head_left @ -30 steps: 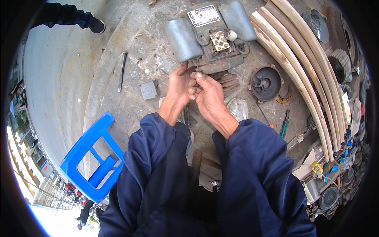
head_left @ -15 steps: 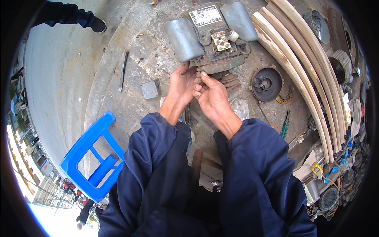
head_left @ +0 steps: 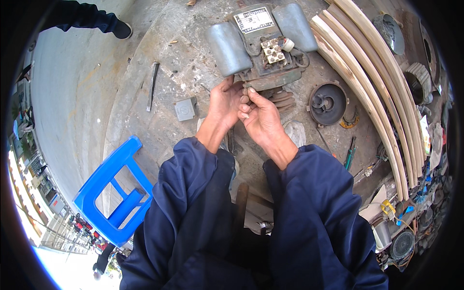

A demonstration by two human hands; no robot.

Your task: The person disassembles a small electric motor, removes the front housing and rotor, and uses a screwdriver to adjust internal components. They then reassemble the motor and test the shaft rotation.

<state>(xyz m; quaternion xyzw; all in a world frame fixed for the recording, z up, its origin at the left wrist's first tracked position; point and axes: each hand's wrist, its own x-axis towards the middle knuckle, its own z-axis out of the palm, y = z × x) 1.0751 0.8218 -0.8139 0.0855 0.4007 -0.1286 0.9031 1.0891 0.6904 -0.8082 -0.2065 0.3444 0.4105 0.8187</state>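
An electric motor [head_left: 270, 79] with two grey-blue rounded housings lies on the concrete in front of me. On its top sit a label plate [head_left: 253, 20] and a white terminal block [head_left: 273, 51] with screws and wires. Both hands meet at the motor's near end. My left hand [head_left: 222, 105] has its palm turned up and its fingers curled against the near edge. Beside it, my right hand [head_left: 262, 116] is closed, thumb and fingers pinched together at the same edge. Whatever the fingertips hold is hidden by them.
Left of the motor lie a small grey square cover [head_left: 184, 109] and a metal bar [head_left: 152, 87]. A blue plastic stool [head_left: 92, 208] stands at lower left. On the right are a round dark housing [head_left: 328, 102], green-handled pliers [head_left: 350, 153] and long curved wooden strips [head_left: 367, 72].
The whole view has shifted very slightly. Both hands keep their place and grip at the motor's near edge.
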